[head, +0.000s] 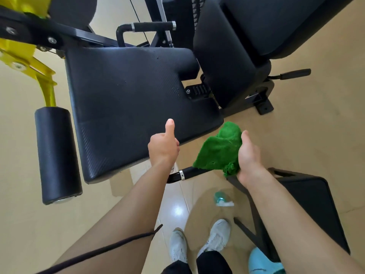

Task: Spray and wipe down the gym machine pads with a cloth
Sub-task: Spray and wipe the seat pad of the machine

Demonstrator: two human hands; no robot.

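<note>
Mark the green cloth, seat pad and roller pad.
green cloth (217, 149): head view, middle of the bunched fabric.
seat pad (128, 95): head view, centre of its top face.
roller pad (57, 153): head view, middle of its curved side.

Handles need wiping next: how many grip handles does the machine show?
3. A foam-grip handle beyond the seat pad, a lever handle right of the backrest, a chrome-ringed handle below the seat pad, partly behind the green cloth. Others may be hidden.
</note>
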